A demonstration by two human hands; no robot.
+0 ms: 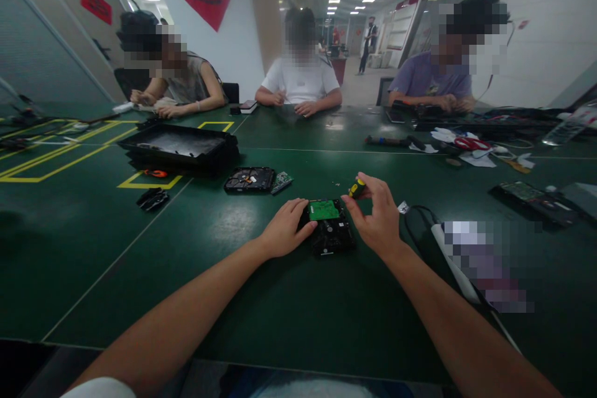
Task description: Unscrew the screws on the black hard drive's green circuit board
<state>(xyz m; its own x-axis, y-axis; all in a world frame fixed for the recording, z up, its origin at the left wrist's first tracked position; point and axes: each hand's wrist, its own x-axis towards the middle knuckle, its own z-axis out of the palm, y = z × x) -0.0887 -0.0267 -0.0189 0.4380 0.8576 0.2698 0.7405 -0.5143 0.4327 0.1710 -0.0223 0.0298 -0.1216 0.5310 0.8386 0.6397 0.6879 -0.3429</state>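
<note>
A black hard drive (333, 237) lies on the green table in front of me, its green circuit board (324, 209) facing up. My left hand (288, 227) rests along the drive's left side, with fingers stretched out and the thumb on its casing. Between the fingertips of my right hand (375, 214) is a short yellow and black screwdriver handle (357, 188), raised just above the drive's right far corner. I cannot make out its tip. Beyond the drive lie an opened hard drive (250, 180) and a loose circuit board (282, 183).
Black stacked trays (181, 148) stand at the left, near an orange-handled tool (155, 173) and black parts (153, 199). A white power strip (454, 264) with a cable lies right of my arm. Another drive (536, 202) is farther right. Three people sit across the table (140, 286).
</note>
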